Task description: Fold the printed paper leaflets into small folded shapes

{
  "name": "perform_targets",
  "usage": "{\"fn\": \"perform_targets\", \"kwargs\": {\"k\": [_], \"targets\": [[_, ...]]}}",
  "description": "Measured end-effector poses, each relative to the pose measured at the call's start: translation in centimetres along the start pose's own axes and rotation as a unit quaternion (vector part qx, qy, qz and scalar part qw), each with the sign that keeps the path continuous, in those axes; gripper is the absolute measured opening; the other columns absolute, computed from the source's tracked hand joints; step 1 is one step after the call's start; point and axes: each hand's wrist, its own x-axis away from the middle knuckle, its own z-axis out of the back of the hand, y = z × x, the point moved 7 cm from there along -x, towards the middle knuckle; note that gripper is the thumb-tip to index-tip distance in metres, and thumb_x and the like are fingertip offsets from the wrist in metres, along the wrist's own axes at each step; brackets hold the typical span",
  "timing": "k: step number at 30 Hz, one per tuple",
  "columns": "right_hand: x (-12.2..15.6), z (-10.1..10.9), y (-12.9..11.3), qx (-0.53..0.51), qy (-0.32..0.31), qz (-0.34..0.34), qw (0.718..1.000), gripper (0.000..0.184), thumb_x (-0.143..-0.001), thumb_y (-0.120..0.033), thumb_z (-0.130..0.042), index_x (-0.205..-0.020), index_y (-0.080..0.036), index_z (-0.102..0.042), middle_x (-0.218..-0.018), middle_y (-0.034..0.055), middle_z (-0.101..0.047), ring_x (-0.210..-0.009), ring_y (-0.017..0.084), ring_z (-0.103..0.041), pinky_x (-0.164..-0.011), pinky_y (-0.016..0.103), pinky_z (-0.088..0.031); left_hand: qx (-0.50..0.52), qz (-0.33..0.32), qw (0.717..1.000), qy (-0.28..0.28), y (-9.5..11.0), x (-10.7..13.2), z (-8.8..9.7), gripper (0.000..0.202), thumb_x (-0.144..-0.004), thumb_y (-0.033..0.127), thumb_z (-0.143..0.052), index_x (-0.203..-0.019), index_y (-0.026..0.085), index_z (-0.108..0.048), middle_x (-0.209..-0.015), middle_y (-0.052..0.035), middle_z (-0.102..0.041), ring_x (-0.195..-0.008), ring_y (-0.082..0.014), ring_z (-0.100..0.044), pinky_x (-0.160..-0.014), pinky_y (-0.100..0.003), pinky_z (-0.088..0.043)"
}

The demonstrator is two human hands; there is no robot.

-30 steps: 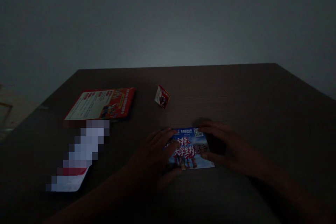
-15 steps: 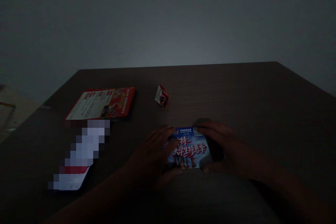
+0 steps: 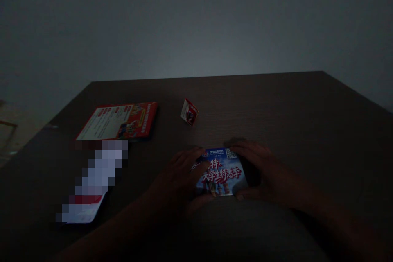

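Observation:
A folded blue leaflet (image 3: 221, 172) with red and white print lies on the dark wooden table (image 3: 276, 106) near its front edge. My left hand (image 3: 179, 178) grips its left side, fingers on top and thumb at the lower edge. My right hand (image 3: 256, 172) holds its right side in the same way. The room is very dim.
A red and white leaflet (image 3: 118, 120) lies flat at the left. A small folded red and white paper piece (image 3: 189, 112) stands behind the blue leaflet. A blurred white and red sheet (image 3: 92, 182) lies at the front left. A pale wall rises behind the table.
My right hand has slid slightly left along the blue leaflet, covering more of its right end. The visible part of the leaflet has become narrower. Nothing else has moved.

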Motion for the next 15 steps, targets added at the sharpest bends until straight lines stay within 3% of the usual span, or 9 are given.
{"fn": "perform_targets", "kwargs": {"k": [15], "targets": [[-0.12, -0.04, -0.46, 0.017, -0.01, -0.01, 1.0, 0.083, -0.068, -0.049, -0.071, -0.139, -0.025, -0.035, -0.14, 0.01, -0.044, -0.129, 0.031, -0.038, -0.103, 0.051, -0.033, 0.007, -0.018, 1.0, -0.006, -0.07, -0.43, 0.05, 0.053, -0.083, 0.042, -0.06, -0.127, 0.018, -0.044, -0.138, -0.0149, -0.042, -0.125, -0.0296, -0.042, -0.1, -0.048, -0.039]]}}
